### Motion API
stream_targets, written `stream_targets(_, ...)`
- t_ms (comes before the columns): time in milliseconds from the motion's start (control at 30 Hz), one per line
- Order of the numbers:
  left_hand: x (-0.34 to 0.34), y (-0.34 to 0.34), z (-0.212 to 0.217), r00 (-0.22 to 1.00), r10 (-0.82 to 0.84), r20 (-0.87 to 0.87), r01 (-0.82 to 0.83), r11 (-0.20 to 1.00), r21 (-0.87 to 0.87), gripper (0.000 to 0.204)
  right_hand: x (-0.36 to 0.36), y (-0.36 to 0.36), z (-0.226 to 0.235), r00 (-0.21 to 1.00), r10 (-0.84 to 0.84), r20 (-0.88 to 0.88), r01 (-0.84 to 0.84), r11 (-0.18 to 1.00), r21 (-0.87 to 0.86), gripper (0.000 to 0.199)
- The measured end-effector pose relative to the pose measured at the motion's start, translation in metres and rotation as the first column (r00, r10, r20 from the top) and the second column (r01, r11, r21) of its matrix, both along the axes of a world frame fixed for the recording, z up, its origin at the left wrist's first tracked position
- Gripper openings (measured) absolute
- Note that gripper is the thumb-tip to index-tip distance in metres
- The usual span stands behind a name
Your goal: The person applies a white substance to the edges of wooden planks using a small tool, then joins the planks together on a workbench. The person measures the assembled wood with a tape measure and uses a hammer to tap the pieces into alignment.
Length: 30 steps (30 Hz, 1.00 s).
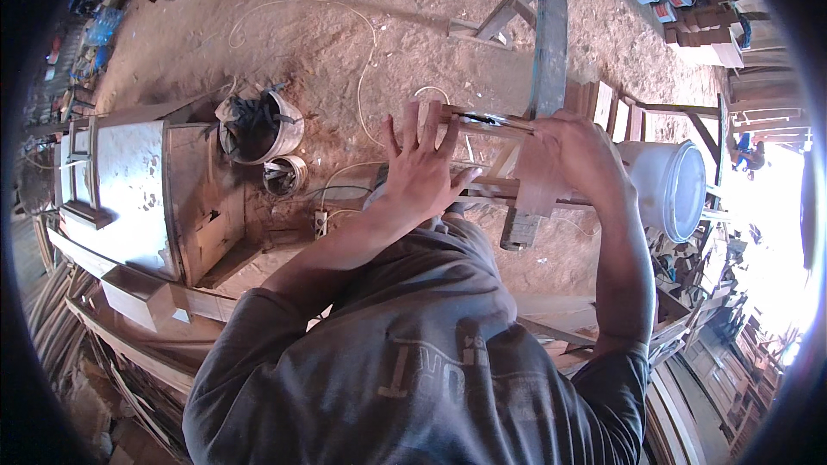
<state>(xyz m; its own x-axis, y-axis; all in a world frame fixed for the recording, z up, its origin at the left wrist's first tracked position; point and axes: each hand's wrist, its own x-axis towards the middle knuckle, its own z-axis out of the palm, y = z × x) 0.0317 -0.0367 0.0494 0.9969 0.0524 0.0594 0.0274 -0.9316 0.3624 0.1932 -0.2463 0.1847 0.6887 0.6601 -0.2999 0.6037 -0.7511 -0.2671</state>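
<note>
My left hand (420, 174) is open, its fingers spread, at the left end of a small wooden frame (491, 189). The thumb points right, toward the frame's inner gap. A dark, narrow strip (493, 120) with a shiny face runs along the frame's far side. My right hand (579, 151) is closed round this strip's right end, its fingertips partly hidden. Beneath that hand is a flat reddish-brown board (538, 176). Whether the strip is a tool or part of the frame I cannot tell.
A long grey plank (550, 34) reaches away from the work. White bucket (668, 189) stands at the right. On the left are a bucket of dark scraps (261, 127), a smaller pail (284, 174) and a white-topped cabinet (129, 194). A pale cable (372, 60) snakes over the dirt floor.
</note>
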Motion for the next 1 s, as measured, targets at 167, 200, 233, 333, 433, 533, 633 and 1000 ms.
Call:
stream_targets(167,0.009,-0.014,0.005,0.999,0.004,-0.043,-0.004,1.0,0.014,0.102,0.001,-0.008,-0.008,0.999,-0.032,0.026,0.032,0.999,0.029,0.02)
stream_targets(200,0.01,-0.016,0.004,0.999,0.002,-0.039,-0.001,1.0,0.018,0.104,0.0,-0.008,-0.007,0.999,-0.033,0.034,0.032,0.999,0.015,0.02)
stream_targets(233,0.01,-0.018,0.003,0.999,0.005,-0.036,-0.005,1.0,0.015,0.104,0.0,-0.007,-0.004,0.999,-0.033,0.043,0.033,0.999,0.002,0.02)
stream_targets(333,0.013,-0.023,0.003,0.999,0.017,-0.039,-0.016,1.0,0.014,0.104,0.001,-0.004,0.003,0.999,-0.043,0.024,0.044,0.998,-0.045,0.024)
stream_targets(433,0.017,-0.031,0.004,0.999,0.022,-0.043,-0.021,0.999,0.027,0.104,0.001,-0.007,-0.001,0.998,-0.059,0.008,0.059,0.998,-0.037,0.026)
stream_targets(533,0.021,-0.036,0.001,0.999,0.019,-0.028,-0.018,0.999,0.034,0.102,0.001,-0.011,-0.006,0.999,-0.034,0.019,0.034,0.999,-0.018,0.023)
stream_targets(633,0.022,-0.037,0.002,0.999,0.009,-0.038,-0.008,1.0,0.026,0.1,0.004,-0.009,-0.006,0.998,0.04,0.044,-0.036,0.997,-0.074,0.023)
stream_targets(1000,0.021,-0.034,0.008,0.999,-0.035,-0.022,0.037,0.996,0.084,0.088,0.01,0.012,-0.005,0.987,0.134,0.085,-0.108,0.96,-0.257,0.022)
